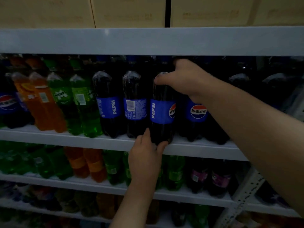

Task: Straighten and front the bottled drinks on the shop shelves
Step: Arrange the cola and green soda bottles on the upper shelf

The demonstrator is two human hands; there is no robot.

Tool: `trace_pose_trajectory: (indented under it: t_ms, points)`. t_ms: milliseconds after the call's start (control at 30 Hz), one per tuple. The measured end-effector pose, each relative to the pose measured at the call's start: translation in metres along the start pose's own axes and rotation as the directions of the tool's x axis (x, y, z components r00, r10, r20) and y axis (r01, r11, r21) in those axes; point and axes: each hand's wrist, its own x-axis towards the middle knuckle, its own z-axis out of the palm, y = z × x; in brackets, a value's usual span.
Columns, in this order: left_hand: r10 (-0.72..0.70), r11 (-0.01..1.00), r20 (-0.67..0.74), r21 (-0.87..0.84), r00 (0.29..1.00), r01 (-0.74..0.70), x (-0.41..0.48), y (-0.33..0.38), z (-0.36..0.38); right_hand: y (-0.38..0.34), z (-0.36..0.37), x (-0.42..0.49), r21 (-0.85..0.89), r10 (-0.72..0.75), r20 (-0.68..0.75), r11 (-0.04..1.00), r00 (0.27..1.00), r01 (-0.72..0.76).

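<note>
PEPSI, vertical, on blue labels of first cola bottle [109, 107] and third cola bottle [162, 111]. 百事可乐 on fourth cola bottle [197, 112]. MIRINDA on green bottle [61, 95]. Cartons [131, 13]: print unreadable.

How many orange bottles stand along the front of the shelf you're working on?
2. The left orange bottle stands beside the far-left Pepsi bottle; the right orange bottle is next to the green bottles. More may be hidden behind.

Dark blue-labelled Pepsi bottle [162, 111] stands at shelf [197, 148] front.
</note>
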Motion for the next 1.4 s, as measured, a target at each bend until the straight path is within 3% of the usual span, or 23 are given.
trace_pose_trajectory:
  t_ms: [67,133,233,333,600,700,767,800,900,933,1000,1100,1267,1400]
  points:
    - [0.012,1.0,0.075,-0.024,0.997,-0.01,0.003,-0.002,0.0,0.002,-0.005,0.001,-0.036,-0.004,0.017,0.999,1.0,0.004]
    - [0.008,0.998,0.102,-0.055,0.995,-0.003,0.007,-0.003,-0.002,0.002,-0.005,0.002,-0.24,-0.055,-0.048,0.97,0.997,0.042]
    - [0.03,1.0,0.032,0.002,0.999,-0.03,0.008,-0.002,-0.003,-0.003,0.004,0.0,-0.539,-0.165,-0.179,0.841,0.97,0.043]
    - [0.011,1.0,0.021,0.0,1.0,-0.011,0.012,-0.001,-0.002,-0.004,0.014,-0.003,-0.59,-0.219,-0.235,0.806,0.947,0.04]
    - [0.091,0.995,0.03,0.035,0.995,-0.092,0.017,-0.01,0.001,-0.008,0.01,-0.001,-0.616,-0.197,-0.186,0.787,0.962,0.042]
    - [0.152,0.988,-0.154,0.019,0.976,-0.151,0.017,-0.023,-0.004,-0.006,0.015,-0.01,-0.627,-0.21,-0.255,0.779,0.944,0.004]
    - [0.098,0.992,-0.306,-0.048,0.947,-0.118,0.024,-0.032,-0.011,-0.001,0.026,-0.019,-0.703,-0.323,-0.335,0.712,0.885,-0.006]
    - [0.039,0.992,-0.318,-0.099,0.947,-0.074,0.03,-0.034,-0.013,0.001,0.034,-0.025,-0.744,-0.419,-0.365,0.668,0.832,0.01]
    - [-0.034,0.995,-0.203,-0.097,0.979,0.014,0.043,-0.035,-0.015,0.003,0.063,-0.039,-0.802,-0.675,-0.269,0.552,0.687,0.229]
    - [-0.012,0.999,-0.181,-0.046,0.983,0.003,0.045,-0.036,-0.015,0.003,0.072,-0.038,-0.766,-0.697,-0.218,0.556,0.683,0.323]
    - [0.026,0.999,-0.155,0.04,0.988,-0.02,0.048,-0.039,-0.015,-0.004,0.082,-0.03,-0.58,-0.579,-0.192,0.719,0.793,0.384]
    - [0.041,0.995,-0.139,0.098,0.989,-0.028,0.05,-0.042,-0.015,-0.02,0.087,-0.007,-0.33,-0.361,-0.184,0.899,0.914,0.289]
    - [0.134,0.988,-0.149,0.097,0.98,-0.12,0.049,-0.051,-0.02,-0.038,0.086,0.02,-0.27,-0.163,-0.129,0.955,0.978,0.123]
    - [0.248,0.964,-0.18,0.144,0.952,-0.224,0.049,-0.07,-0.027,-0.033,0.083,0.019,-0.366,-0.216,-0.169,0.92,0.962,0.142]
